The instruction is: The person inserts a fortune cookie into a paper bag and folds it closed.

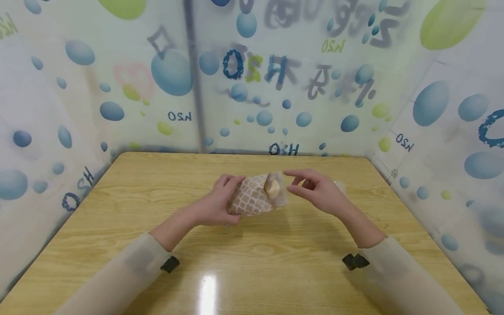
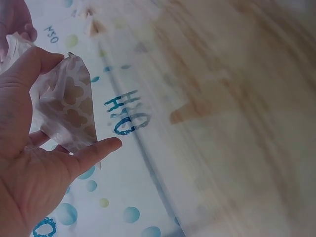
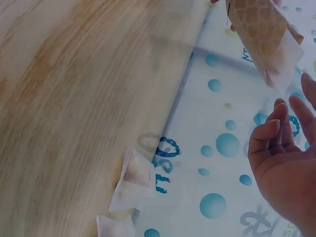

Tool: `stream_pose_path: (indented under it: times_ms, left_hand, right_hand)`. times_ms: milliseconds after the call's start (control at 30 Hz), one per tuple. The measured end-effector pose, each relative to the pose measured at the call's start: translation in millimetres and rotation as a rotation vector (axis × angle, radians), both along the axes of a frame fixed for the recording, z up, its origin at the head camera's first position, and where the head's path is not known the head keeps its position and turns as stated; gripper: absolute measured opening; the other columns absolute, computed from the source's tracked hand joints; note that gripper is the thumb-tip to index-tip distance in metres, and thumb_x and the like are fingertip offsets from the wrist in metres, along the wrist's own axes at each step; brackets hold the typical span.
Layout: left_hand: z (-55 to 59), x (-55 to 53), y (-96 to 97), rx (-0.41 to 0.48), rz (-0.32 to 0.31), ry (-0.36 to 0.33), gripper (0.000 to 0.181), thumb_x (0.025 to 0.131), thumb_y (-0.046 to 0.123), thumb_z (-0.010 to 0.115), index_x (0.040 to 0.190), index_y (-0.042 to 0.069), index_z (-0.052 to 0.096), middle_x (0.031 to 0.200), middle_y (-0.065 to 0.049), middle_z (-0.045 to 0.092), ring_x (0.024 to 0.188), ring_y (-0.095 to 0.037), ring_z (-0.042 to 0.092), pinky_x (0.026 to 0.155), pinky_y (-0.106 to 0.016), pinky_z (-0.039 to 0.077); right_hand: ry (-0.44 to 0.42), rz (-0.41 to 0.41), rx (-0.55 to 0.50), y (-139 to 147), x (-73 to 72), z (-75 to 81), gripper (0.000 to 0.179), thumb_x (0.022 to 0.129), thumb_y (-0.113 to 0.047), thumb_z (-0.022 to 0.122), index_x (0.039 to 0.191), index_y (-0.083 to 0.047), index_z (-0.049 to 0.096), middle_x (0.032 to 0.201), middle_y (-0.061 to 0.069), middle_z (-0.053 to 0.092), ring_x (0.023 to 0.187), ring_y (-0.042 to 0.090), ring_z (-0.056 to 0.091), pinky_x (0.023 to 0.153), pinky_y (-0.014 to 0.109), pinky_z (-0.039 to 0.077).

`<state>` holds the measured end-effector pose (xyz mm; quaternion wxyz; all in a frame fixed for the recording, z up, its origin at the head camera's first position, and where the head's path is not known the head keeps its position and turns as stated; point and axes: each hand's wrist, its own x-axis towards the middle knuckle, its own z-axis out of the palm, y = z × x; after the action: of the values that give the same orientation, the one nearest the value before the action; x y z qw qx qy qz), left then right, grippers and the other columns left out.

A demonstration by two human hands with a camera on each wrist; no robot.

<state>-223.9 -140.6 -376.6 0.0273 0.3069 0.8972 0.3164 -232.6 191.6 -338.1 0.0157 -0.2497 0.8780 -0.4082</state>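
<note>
My left hand (image 1: 214, 204) grips a small tan bag (image 1: 249, 196) with a white lattice pattern, held above the table. The thumb and fingers lie on opposite sides of it in the left wrist view. At the bag's right end the mouth gapes, with a whitish translucent edge (image 1: 281, 192) and something pale and rounded (image 1: 272, 189) showing inside; its kind I cannot tell. Just right of that mouth is my right hand (image 1: 320, 192), fingers loosely bent and holding nothing. A small gap separates it from the bag (image 3: 259, 37) in the right wrist view.
Two small whitish, semi-transparent packets (image 3: 136, 177) lie near the table's far edge. One whitish piece (image 1: 340, 187) shows partly behind my right hand. The wood-grain table (image 1: 244, 262) meets walls (image 1: 244, 105) printed with blue and green drops.
</note>
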Motion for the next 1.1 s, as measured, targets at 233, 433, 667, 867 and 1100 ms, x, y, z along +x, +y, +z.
stream_pose_path:
  times_ms: [233, 433, 667, 867, 1100]
  left_hand:
    - [-0.8, 1.0, 1.3, 0.018, 0.001, -0.032, 0.108, 0.075, 0.02, 0.087, 0.16, 0.019, 0.02, 0.149, -0.012, 0.027, 0.134, -0.03, 0.034, 0.111, -0.054, 0.043]
    - [-2.8, 1.0, 3.6, 0.026, 0.013, -0.054, 0.109, 0.073, 0.02, 0.088, 0.159, 0.023, 0.022, 0.149, -0.01, 0.028, 0.134, -0.028, 0.036, 0.111, -0.053, 0.043]
    - [-2.4, 0.9, 5.6, 0.027, 0.011, -0.057, 0.107, 0.074, 0.021, 0.088, 0.159, 0.024, 0.023, 0.147, -0.009, 0.029, 0.133, -0.026, 0.038, 0.111, -0.051, 0.043]
    - [-0.1, 1.3, 7.5, 0.025, 0.007, -0.067, 0.107, 0.075, 0.022, 0.087, 0.159, 0.024, 0.022, 0.148, -0.009, 0.028, 0.133, -0.026, 0.038, 0.111, -0.05, 0.043]
    - [0.6, 1.7, 10.0, 0.021, 0.002, -0.066, 0.109, 0.074, 0.022, 0.088, 0.16, 0.022, 0.021, 0.148, -0.009, 0.028, 0.133, -0.026, 0.038, 0.112, -0.049, 0.042]
  right_hand:
    - [-0.012, 0.018, 0.009, -3, 0.2, -3.5, 0.042, 0.096, -0.045, 0.067, 0.137, -0.042, 0.061, 0.113, -0.002, 0.062, 0.082, 0.024, 0.06, 0.066, 0.034, 0.053]
    - [-0.01, 0.008, 0.031, -9, 2.4, -3.2, 0.039, 0.095, -0.049, 0.067, 0.133, -0.044, 0.064, 0.111, -0.002, 0.061, 0.083, 0.024, 0.058, 0.067, 0.036, 0.053]
    - [-0.049, 0.005, 0.044, -14, 4.1, -3.8, 0.036, 0.094, -0.051, 0.069, 0.129, -0.044, 0.066, 0.108, -0.001, 0.058, 0.076, 0.024, 0.053, 0.062, 0.033, 0.049]
    - [-0.066, 0.011, 0.028, -18, 3.0, -4.5, 0.035, 0.093, -0.049, 0.07, 0.127, -0.043, 0.069, 0.106, 0.002, 0.056, 0.072, 0.024, 0.048, 0.06, 0.032, 0.047]
    - [-0.029, -0.019, 0.05, -22, 0.2, -6.2, 0.029, 0.091, -0.05, 0.072, 0.119, -0.045, 0.072, 0.092, 0.004, 0.05, 0.078, 0.025, 0.042, 0.06, 0.031, 0.042]
